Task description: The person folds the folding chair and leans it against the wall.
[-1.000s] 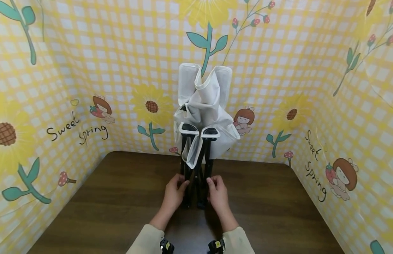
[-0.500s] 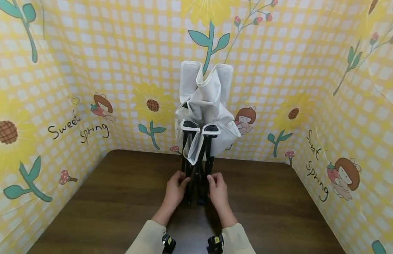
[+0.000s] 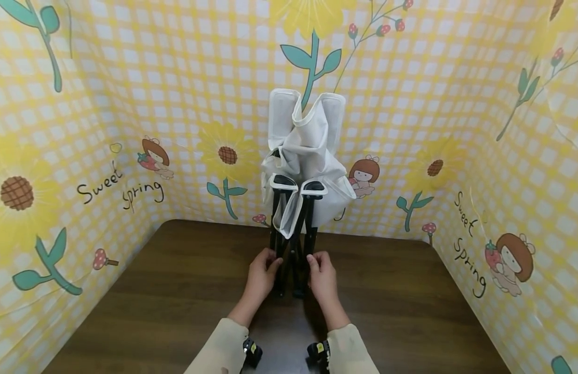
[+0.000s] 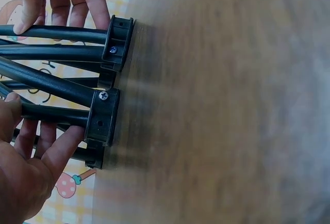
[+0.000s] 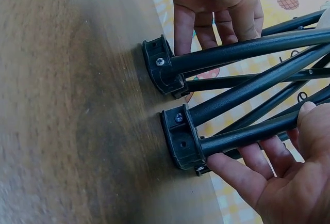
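Note:
A folded camp chair stands upright in the head view, with bunched white fabric (image 3: 312, 148) above and black tube legs (image 3: 295, 249) gathered below. My left hand (image 3: 261, 275) grips a leg on the left side, low down, thumb in front. On the opposite side my right hand (image 3: 323, 275) holds another leg at about the same height. The left wrist view shows the thumb over the tube and fingers behind it, just above a black plastic foot (image 4: 102, 118). In the right wrist view, the right fingers (image 5: 242, 177) curl under a tube beside another screwed foot (image 5: 183, 139).
The dark brown wooden table (image 3: 176, 291) carries the chair near its middle. Close behind and along both sides hangs a yellow checked cloth (image 3: 186, 93) printed with flowers and figures. Black wrist cameras (image 3: 319, 353) sit on both sleeves.
The head view has shifted slightly. Both hands and the chair's feet appear a little farther up and to the right in it, the hold on the legs unchanged.

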A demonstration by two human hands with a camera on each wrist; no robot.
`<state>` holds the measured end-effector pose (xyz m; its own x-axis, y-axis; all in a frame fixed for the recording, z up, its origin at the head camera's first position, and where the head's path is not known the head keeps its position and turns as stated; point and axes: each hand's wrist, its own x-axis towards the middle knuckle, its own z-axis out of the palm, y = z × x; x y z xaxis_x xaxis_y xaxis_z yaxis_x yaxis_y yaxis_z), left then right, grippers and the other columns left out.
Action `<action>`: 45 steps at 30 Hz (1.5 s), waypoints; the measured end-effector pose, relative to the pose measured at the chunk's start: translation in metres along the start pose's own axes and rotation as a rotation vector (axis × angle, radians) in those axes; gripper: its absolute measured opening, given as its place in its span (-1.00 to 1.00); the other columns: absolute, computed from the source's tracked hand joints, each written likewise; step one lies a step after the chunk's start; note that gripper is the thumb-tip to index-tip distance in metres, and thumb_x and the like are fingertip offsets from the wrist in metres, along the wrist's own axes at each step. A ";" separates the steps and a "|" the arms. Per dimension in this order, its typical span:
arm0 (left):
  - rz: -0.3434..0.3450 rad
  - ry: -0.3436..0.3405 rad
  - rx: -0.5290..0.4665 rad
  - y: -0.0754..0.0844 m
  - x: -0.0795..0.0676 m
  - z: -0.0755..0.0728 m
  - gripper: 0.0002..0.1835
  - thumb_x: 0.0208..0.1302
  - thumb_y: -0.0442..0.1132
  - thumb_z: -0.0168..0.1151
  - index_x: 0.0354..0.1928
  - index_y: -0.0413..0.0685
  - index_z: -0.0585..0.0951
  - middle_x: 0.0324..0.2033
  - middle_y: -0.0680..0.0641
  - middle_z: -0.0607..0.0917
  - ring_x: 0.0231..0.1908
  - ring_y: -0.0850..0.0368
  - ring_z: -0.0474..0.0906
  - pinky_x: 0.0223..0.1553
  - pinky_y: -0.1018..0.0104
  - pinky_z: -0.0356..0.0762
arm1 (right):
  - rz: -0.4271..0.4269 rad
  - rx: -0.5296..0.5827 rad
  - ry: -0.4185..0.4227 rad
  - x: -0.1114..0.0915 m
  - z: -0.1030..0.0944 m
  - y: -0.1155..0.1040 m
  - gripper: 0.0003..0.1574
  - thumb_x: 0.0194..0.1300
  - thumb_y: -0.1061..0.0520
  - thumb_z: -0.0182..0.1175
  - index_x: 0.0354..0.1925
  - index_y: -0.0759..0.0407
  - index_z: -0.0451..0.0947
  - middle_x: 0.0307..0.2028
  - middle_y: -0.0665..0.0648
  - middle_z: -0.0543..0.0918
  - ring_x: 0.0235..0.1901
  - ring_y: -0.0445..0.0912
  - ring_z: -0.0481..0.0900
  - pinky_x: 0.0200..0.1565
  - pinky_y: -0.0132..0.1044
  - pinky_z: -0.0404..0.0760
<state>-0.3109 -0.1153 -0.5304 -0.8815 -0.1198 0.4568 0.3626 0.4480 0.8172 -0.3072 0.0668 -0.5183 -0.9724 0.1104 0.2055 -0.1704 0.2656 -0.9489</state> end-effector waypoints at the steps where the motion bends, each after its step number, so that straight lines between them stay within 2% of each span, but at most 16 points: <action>1: 0.000 -0.002 0.000 0.000 0.001 0.000 -0.93 0.29 -0.22 0.26 -0.26 -0.03 0.57 -0.38 0.04 0.62 -0.35 0.17 0.50 -0.29 0.29 0.49 | -0.003 0.001 0.003 0.001 0.000 0.000 -0.60 0.39 -0.21 0.06 -0.18 0.09 0.41 -0.56 0.10 0.40 -0.69 -0.09 0.40 -0.59 -0.22 0.52; 16: -0.023 -0.017 0.014 -0.002 0.008 0.002 -0.93 0.29 -0.21 0.26 -0.30 0.02 0.55 -0.40 0.03 0.60 -0.37 0.16 0.48 -0.33 0.32 0.48 | -0.014 -0.044 0.007 0.010 0.002 0.006 -0.66 0.41 -0.17 0.06 -0.16 0.07 0.41 -0.45 0.13 0.46 -0.63 -0.08 0.44 -0.57 -0.22 0.56; 23: -0.006 -0.013 0.027 -0.003 0.012 0.003 -0.93 0.29 -0.22 0.26 -0.30 0.01 0.55 -0.40 0.01 0.60 -0.38 0.16 0.48 -0.33 0.31 0.48 | -0.006 -0.059 -0.005 0.014 0.003 0.007 -0.64 0.40 -0.21 0.05 -0.15 0.04 0.41 -0.44 0.14 0.47 -0.63 -0.07 0.46 -0.55 -0.22 0.57; 33: -0.057 -0.045 0.005 -0.006 0.018 0.005 -0.94 0.33 -0.18 0.22 -0.28 0.04 0.54 -0.37 0.03 0.59 -0.37 0.15 0.48 -0.33 0.28 0.49 | -0.005 -0.059 -0.005 0.020 0.004 0.008 -0.67 0.41 -0.17 0.05 -0.14 0.05 0.41 -0.46 0.14 0.47 -0.64 -0.07 0.46 -0.55 -0.22 0.56; 38: -0.034 -0.034 0.014 -0.008 0.021 0.006 -0.94 0.32 -0.19 0.23 -0.29 0.04 0.54 -0.41 0.03 0.58 -0.40 0.16 0.47 -0.35 0.30 0.48 | -0.007 -0.050 -0.001 0.023 0.006 0.009 -0.72 0.43 -0.13 0.06 -0.14 0.05 0.41 -0.45 0.14 0.48 -0.63 -0.07 0.46 -0.55 -0.22 0.56; 45: -0.004 -0.019 0.018 -0.011 0.024 0.008 -0.93 0.30 -0.21 0.25 -0.31 0.03 0.54 -0.43 0.03 0.58 -0.42 0.17 0.47 -0.38 0.32 0.47 | -0.025 -0.064 0.009 0.025 0.006 0.010 -0.65 0.41 -0.17 0.06 -0.14 0.08 0.41 -0.45 0.14 0.49 -0.65 -0.09 0.45 -0.57 -0.24 0.56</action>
<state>-0.3382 -0.1159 -0.5308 -0.8888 -0.1047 0.4461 0.3534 0.4631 0.8128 -0.3340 0.0662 -0.5242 -0.9665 0.1115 0.2312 -0.1836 0.3291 -0.9263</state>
